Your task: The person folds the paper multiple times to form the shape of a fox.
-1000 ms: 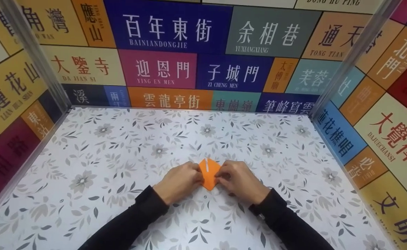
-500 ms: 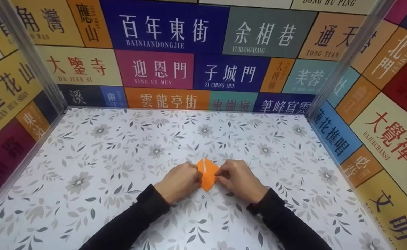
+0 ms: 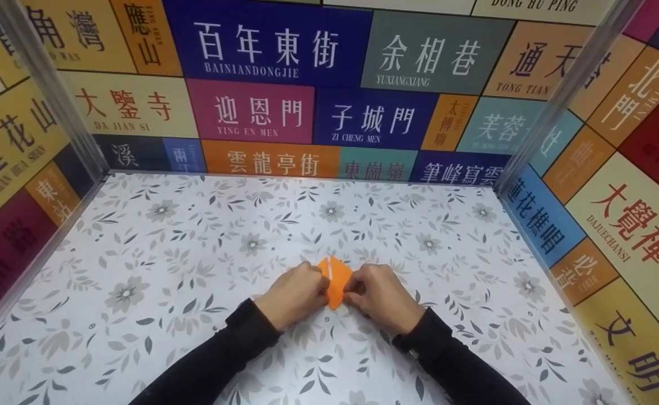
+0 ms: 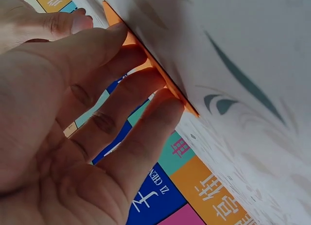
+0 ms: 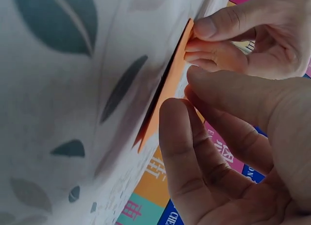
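A small folded piece of orange paper [image 3: 338,284] lies on the table between the hands, a white strip showing near its far tip. My left hand [image 3: 298,291] holds its left edge; in the left wrist view the thumb and fingertips of the left hand [image 4: 92,103] meet the paper [image 4: 112,13]. From the right, my right hand [image 3: 384,295] pinches the paper's right edge with thumb and forefinger. The right wrist view shows the right hand [image 5: 228,132] close against the upright-looking paper edge [image 5: 167,86], its exact contact partly hidden by the fingers.
A white tabletop [image 3: 205,236] with grey flower and leaf print spreads around the hands. Panels with coloured sign lettering [image 3: 273,45] stand along the back and both sides, joined at clear corner strips [image 3: 565,95].
My right hand has shifted slightly left and inward, and the paper's right side now looks narrower. The left hand has stayed nearly in place at the left edge.
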### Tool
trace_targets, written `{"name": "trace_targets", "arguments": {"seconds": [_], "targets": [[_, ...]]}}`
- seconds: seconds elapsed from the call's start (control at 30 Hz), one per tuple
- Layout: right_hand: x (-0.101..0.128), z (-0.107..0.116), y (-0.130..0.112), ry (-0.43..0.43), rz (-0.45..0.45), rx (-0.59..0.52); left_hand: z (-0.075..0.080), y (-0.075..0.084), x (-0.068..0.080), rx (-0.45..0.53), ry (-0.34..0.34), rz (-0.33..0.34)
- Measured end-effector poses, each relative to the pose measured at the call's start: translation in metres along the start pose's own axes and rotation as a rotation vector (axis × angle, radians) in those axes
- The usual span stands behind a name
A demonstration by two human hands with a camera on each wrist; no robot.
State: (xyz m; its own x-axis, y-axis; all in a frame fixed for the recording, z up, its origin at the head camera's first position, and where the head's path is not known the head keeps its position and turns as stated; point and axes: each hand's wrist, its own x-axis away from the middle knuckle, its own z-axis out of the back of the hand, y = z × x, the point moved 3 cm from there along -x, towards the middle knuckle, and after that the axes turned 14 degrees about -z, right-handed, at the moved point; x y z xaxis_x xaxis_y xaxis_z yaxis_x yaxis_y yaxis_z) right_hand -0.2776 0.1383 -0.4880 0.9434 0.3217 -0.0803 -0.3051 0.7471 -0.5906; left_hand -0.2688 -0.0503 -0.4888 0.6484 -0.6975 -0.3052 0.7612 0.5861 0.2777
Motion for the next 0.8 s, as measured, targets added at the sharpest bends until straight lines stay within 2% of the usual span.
{"name": "trace_targets", "arguments": {"seconds": [0.13, 0.43, 0.8], "targets": [[-0.001, -0.005, 0.002, -0.016, -0.013, 0.012, -0.001, -0.001, -0.001, 0.02, 0.01, -0.008], [-0.003, -0.011, 0.001, -0.014, -0.012, -0.02, -0.002, -0.002, 0.001, -0.004, 0.048, -0.028], [-0.005, -0.014, -0.001, -0.051, -0.052, -0.021, -0.003, -0.007, 0.002, 0.032, 0.043, -0.042]]}}
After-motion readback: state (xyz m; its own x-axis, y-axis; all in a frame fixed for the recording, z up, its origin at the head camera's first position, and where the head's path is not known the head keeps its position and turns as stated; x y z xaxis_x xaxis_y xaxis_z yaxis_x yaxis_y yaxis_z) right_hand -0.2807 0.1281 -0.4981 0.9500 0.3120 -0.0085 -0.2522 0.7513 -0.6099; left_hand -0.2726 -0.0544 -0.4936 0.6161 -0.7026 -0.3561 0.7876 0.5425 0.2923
